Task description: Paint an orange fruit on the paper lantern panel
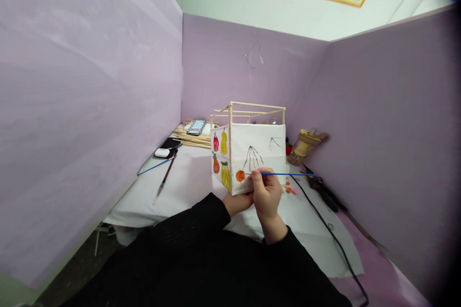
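A box-shaped lantern [257,146] of pale wooden sticks, with white panels, is held up before me. Its left panel bears painted fruit, bananas among them; the front panel has dark branching lines and an orange disc [240,176]. From below, my left hand [237,203] grips the bottom edge, its fingers mostly hidden by the lantern and my right hand. A thin blue paintbrush [291,174] is pinched between the fingers of my right hand [267,194]. The brush lies nearly level, with its tip at the disc's right side.
Pliers [324,192] and a black cable [334,242] lie at right, near a yellowish woven object [306,146]. Orange and pink paint dabs [290,190] show beside my right hand. Left are a large brush [166,177], a white case [162,152] and wooden sticks [194,140]. Lilac partitions [230,67] enclose the table.
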`<state>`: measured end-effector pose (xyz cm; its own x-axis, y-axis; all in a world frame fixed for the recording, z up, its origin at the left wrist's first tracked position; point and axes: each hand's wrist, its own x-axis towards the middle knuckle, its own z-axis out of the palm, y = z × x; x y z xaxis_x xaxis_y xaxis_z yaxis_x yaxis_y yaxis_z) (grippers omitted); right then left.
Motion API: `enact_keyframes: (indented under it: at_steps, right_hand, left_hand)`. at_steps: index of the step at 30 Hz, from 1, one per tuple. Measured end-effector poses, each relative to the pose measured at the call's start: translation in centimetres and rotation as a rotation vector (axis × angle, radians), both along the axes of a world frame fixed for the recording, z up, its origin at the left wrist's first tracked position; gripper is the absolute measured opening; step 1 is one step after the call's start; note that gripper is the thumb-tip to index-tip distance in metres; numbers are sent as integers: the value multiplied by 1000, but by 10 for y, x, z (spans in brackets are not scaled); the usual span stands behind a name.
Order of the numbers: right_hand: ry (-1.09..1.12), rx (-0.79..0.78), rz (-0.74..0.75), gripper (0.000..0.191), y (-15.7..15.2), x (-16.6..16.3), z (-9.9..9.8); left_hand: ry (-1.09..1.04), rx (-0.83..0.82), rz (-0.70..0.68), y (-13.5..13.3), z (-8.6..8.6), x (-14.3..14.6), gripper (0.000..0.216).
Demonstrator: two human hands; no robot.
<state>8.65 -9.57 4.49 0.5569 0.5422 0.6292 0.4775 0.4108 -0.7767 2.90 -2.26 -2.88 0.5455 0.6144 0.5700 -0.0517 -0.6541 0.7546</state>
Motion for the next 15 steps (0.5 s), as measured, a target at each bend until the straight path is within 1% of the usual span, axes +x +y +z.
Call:
enact_keyframes:
  at_steps: [3, 7, 9, 11, 13, 15]
  right_hand:
    - [-15, -20, -14, 20, 1, 1, 1]
    - [-9, -20, -17, 19, 2, 2, -1]
    - [18, 29, 10, 17, 2, 2, -4]
    - [58, 111, 55, 15, 1, 2, -7]
    - [73, 173, 94, 13, 0, 2, -9]
    - [51, 189, 107, 11, 0, 2, -9]
  left_hand:
    - [-7, -29, -15, -3, 3, -1, 54]
    - [11, -99, -24, -9, 16, -3, 51]
    - [9, -164, -37, -12, 23, -6, 49]
    - [10, -234, -66, -14, 29, -7, 47]
    - [7, -304, -89, -15, 33, -9, 45]
    - [-1, -358, -93, -16, 34, -9, 45]
